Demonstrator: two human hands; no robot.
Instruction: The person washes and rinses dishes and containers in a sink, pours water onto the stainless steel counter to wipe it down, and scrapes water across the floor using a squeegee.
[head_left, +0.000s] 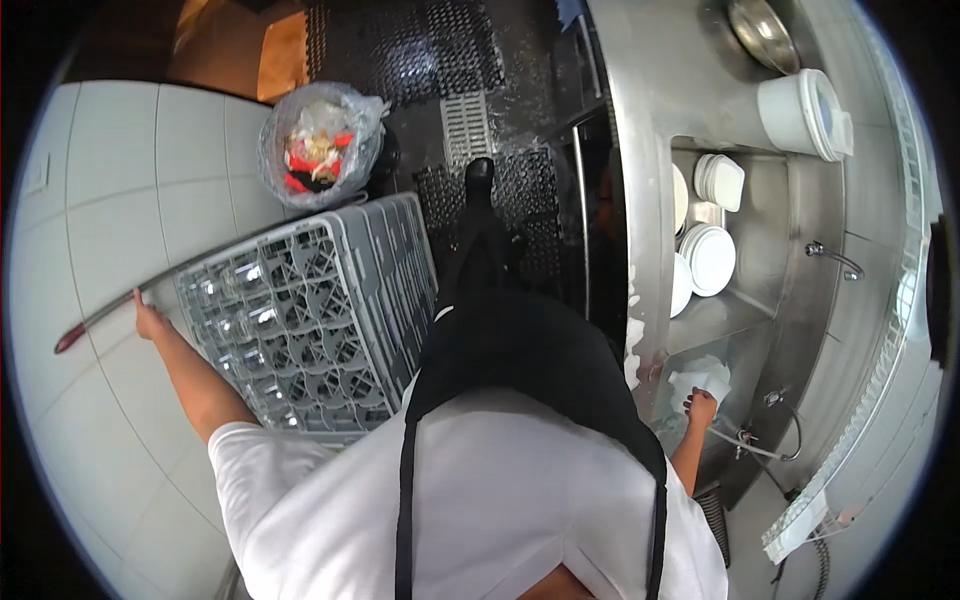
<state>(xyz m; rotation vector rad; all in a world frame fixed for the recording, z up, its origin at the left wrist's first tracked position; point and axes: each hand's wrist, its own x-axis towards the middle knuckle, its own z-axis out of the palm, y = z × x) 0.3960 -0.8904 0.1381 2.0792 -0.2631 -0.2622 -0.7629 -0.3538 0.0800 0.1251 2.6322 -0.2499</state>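
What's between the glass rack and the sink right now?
Not bare: in the head view, the person's legs and dark floor mat lie between rack and sink, with a steel bar nearer the sink.

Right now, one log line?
left hand: at red-ended rod | right hand: at white item, near basin | white dishes: far basin | glass rack: left

white item (713, 383) in the right hand (701, 405) — too small to name; how the left hand (150, 319) meets the rod (178, 269) is unclear; steel bowl (764, 36) — cut off up top
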